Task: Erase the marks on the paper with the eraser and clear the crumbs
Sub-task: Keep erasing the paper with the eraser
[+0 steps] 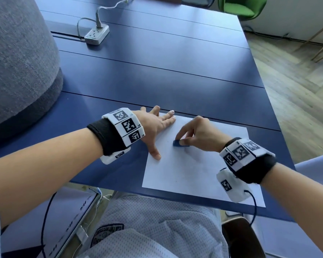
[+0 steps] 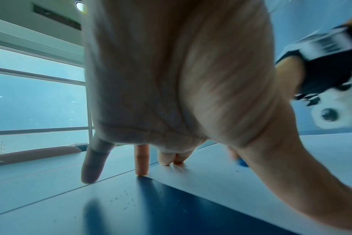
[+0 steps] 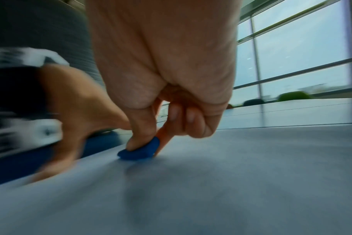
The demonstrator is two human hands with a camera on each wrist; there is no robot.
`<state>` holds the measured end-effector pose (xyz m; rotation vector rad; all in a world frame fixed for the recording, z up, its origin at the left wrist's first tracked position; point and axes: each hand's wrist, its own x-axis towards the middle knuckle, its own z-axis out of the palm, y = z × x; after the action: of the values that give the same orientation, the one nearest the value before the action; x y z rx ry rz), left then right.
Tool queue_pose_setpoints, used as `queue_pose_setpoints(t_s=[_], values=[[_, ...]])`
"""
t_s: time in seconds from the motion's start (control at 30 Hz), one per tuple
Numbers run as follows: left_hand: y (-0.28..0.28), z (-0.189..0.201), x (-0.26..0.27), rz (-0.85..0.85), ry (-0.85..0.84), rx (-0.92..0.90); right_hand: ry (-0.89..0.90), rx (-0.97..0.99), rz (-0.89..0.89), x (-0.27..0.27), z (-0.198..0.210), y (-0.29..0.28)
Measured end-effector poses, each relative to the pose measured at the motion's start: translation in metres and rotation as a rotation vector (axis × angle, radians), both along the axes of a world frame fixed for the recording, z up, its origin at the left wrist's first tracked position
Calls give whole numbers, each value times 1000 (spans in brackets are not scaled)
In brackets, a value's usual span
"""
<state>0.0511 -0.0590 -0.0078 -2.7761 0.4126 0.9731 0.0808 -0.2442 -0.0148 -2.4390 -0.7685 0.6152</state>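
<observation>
A white sheet of paper (image 1: pixel 198 168) lies on the blue table (image 1: pixel 157 75) near its front edge. My right hand (image 1: pixel 196 135) pinches a small blue eraser (image 1: pixel 179 143) between thumb and forefinger and presses it on the upper part of the sheet; in the right wrist view the eraser (image 3: pixel 140 151) touches the paper (image 3: pixel 211 182) and the picture is blurred. My left hand (image 1: pixel 157 127) lies flat with spread fingers on the sheet's upper left corner and left edge; its fingertips (image 2: pixel 142 172) touch the surface. No clear marks show on the paper.
A white power strip (image 1: pixel 97 35) with a cable lies at the table's far left. A large grey fabric object (image 1: pixel 21 62) stands at the left. A green chair (image 1: pixel 241 6) is beyond the far right corner. Small specks (image 2: pixel 123 205) dot the table by my left hand.
</observation>
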Motion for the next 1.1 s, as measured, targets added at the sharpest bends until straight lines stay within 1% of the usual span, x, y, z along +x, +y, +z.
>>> queue_pose_setpoints(t_s=[0.07,0.13,0.2,0.3,0.33,0.4,0.47,0.5,0.57,0.63,0.73,0.77,0.8,0.9,0.93,0.97,1.03,1.07,1.1], values=[[1,0,0,0,0,-8,-50,40,-152,24,-4,-1],[2,0,0,-4,-6,-14,-49,87,-254,32,-6,-4],[3,-1,1,-9,-8,-23,-9,99,-237,26,-8,-4],[5,-3,1,-3,-6,-35,58,58,-132,18,-6,-2],[5,-4,1,-2,-6,-34,31,58,-147,24,-6,-1],[5,-4,2,-8,-10,-35,-54,81,-252,38,-7,-1],[6,-5,2,-6,-13,-42,-63,115,-326,41,-10,1],[6,-5,1,-5,-15,-42,-39,124,-316,37,-12,2],[7,-7,2,-11,-18,-35,17,102,-232,26,-12,5],[7,-7,2,-13,-18,-31,28,78,-194,24,-9,7],[6,-5,2,-22,-29,-21,-65,110,-307,38,-10,8],[6,-5,2,-22,-32,-21,-67,127,-332,38,-11,8],[6,-5,2,-22,-31,-20,-48,135,-319,35,-12,8],[7,-6,2,-18,-27,-20,58,77,-147,17,-10,9],[7,-6,2,-16,-25,-21,58,60,-123,18,-9,9],[7,-5,2,-16,-24,-22,21,54,-139,24,-8,8],[6,-4,2,-14,-25,-24,-77,67,-240,35,-6,5],[6,-4,2,-13,-28,-24,-91,83,-277,37,-7,4],[6,-4,2,-12,-29,-24,-66,98,-281,34,-8,2]])
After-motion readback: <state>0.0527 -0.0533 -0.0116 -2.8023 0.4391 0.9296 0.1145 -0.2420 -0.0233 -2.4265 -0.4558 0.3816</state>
